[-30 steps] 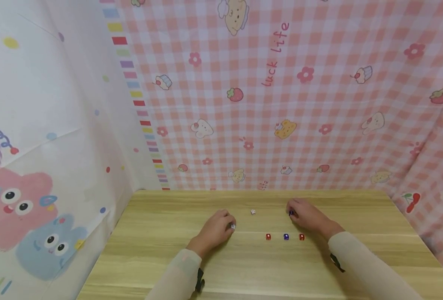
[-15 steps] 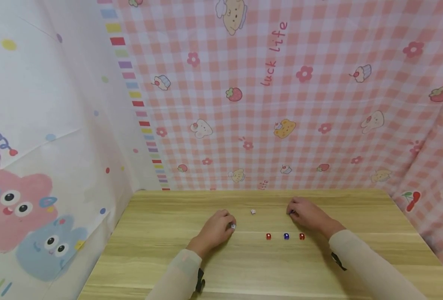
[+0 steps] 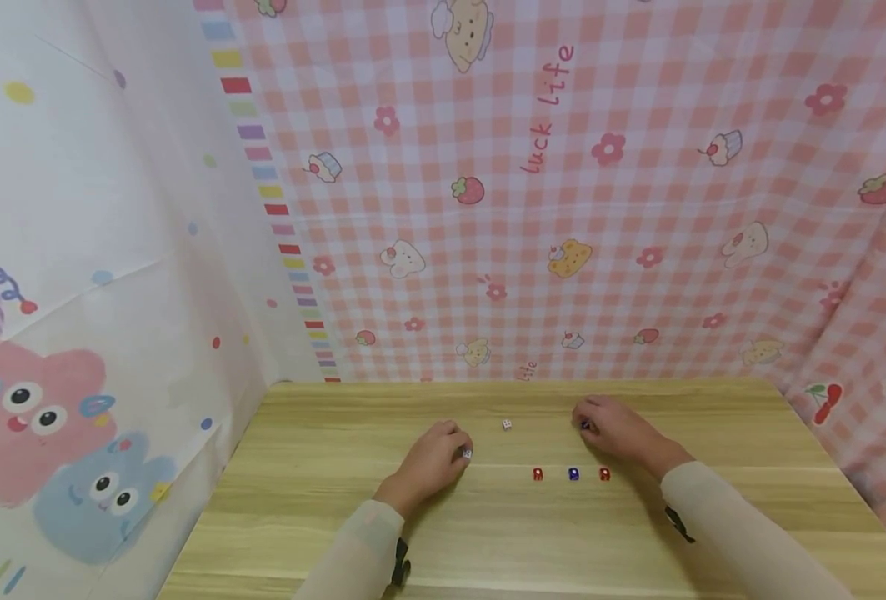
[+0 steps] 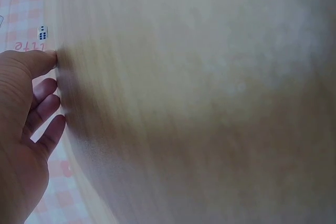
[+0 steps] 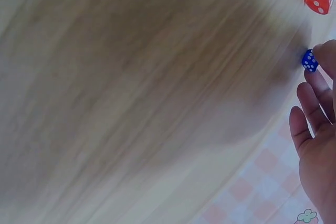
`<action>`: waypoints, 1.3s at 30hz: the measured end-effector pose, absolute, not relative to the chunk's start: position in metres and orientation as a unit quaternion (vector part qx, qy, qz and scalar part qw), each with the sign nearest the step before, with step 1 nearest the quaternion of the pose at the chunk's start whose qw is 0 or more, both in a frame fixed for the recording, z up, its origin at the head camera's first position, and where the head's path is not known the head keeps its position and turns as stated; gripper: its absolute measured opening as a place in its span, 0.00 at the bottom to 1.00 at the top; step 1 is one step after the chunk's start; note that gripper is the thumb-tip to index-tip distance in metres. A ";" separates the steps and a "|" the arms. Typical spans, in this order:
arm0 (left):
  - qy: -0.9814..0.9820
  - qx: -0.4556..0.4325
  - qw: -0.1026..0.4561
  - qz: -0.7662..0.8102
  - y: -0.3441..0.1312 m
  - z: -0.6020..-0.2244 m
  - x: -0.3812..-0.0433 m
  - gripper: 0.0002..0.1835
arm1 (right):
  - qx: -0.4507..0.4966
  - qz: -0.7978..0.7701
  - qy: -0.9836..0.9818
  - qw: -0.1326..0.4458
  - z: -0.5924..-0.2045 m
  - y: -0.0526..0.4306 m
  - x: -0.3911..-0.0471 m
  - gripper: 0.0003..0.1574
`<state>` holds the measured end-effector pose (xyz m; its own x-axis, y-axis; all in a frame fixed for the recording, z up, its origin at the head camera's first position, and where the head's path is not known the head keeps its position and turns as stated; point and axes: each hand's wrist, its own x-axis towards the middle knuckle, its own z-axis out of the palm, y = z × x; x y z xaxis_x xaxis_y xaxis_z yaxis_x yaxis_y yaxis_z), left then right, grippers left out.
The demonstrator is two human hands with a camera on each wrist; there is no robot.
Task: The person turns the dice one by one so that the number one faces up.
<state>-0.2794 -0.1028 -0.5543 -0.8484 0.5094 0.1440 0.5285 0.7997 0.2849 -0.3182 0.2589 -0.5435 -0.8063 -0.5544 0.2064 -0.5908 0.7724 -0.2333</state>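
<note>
With thumb and fingertips, my left hand (image 3: 431, 460) pinches a white die (image 3: 467, 453) on the wooden table, left of centre. In the left wrist view the thumb (image 4: 37, 62) hides that grip, and a white die (image 4: 42, 32) shows past it. Farther back on the right, my right hand (image 3: 613, 427) pinches a blue die (image 3: 586, 424) between thumb and index finger. The same blue die (image 5: 310, 61) is seen at the fingertips in the right wrist view, its white pips showing. Between the hands, toward the back, sits another white die (image 3: 507, 424).
Nearer the front, a red die (image 3: 538, 474), a blue die (image 3: 573, 474) and a second red die (image 3: 604, 474) stand in a spaced row on the table (image 3: 533, 542). Behind the table's back edge hangs a pink checked cloth (image 3: 427, 292).
The blue die has shifted very slightly within my right fingertips. My left hand and the other dice stay where they were.
</note>
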 end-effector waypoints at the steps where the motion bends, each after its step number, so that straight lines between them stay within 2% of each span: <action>1: -0.948 -0.274 0.030 -0.159 -0.103 -0.554 -0.279 0.03 | 0.303 0.143 -0.940 0.063 -0.543 0.259 -0.318 0.09; 9: -0.946 -0.278 0.037 -0.161 -0.103 -0.555 -0.279 0.02 | 0.328 0.145 -0.929 0.093 -0.545 0.261 -0.316 0.11; 19: -0.948 -0.275 0.032 -0.156 -0.103 -0.555 -0.280 0.02 | 0.277 0.139 -0.950 0.047 -0.544 0.264 -0.317 0.05; 24: -0.948 -0.275 0.033 -0.156 -0.103 -0.555 -0.280 0.03 | 0.246 0.139 -0.959 0.033 -0.546 0.265 -0.319 0.07; 34: -0.946 -0.280 0.040 -0.159 -0.104 -0.557 -0.280 0.02 | 0.231 0.178 -0.956 0.017 -0.545 0.267 -0.316 0.11; 39: -0.947 -0.276 0.036 -0.160 -0.105 -0.557 -0.280 0.03 | 0.255 0.190 -0.948 0.035 -0.545 0.268 -0.314 0.11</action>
<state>-0.2798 -0.1045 -0.5572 -0.8447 0.5117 0.1569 0.5349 0.7958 0.2839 -0.3135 0.2676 -0.5453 -0.8677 -0.4697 0.1629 -0.4962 0.7980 -0.3420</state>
